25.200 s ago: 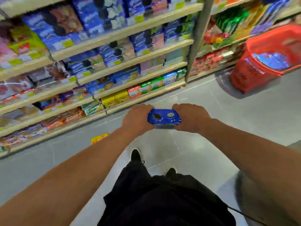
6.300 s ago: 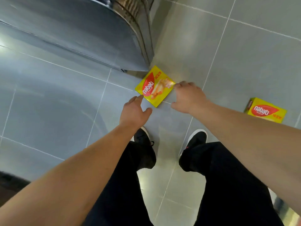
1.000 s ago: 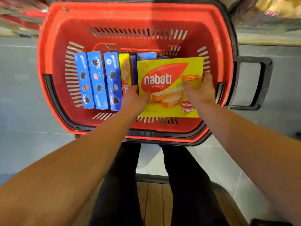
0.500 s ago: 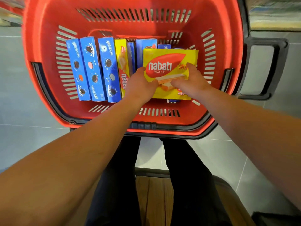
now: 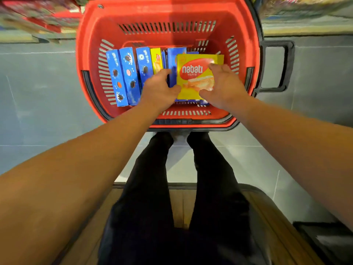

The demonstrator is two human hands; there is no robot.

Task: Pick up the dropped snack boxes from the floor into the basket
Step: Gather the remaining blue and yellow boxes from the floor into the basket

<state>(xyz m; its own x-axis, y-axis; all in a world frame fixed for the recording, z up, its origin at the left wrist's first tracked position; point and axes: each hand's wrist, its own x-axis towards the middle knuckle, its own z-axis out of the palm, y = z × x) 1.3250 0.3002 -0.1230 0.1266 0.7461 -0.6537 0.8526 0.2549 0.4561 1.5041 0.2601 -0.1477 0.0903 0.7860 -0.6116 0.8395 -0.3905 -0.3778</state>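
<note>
We see the yellow Nabati wafer box lying face up inside the red basket, on top of a few blue boxes whose ends poke out beneath its near edge. It sits toward the basket's right side. Our right hand lies over the box's right part, fingers spread flat across the printed face and the thumb at its near corner; the hand is loose and splayed, not clenched round the box. Our left hand is at the box's near left corner, thumb touching the edge, its fingers reaching up between the yellow box and the upright packs beside it; we cannot tell whether it grips anything.

To the left, three blue Oreo boxes stand on edge in a row, then a narrow yellow box also on edge, then another blue one partly behind the wafer box. The basket's black handle juts out to the right. The basket rests on the grey tiled floor, just beyond our black-trousered legs. Blurred store shelves run behind.
</note>
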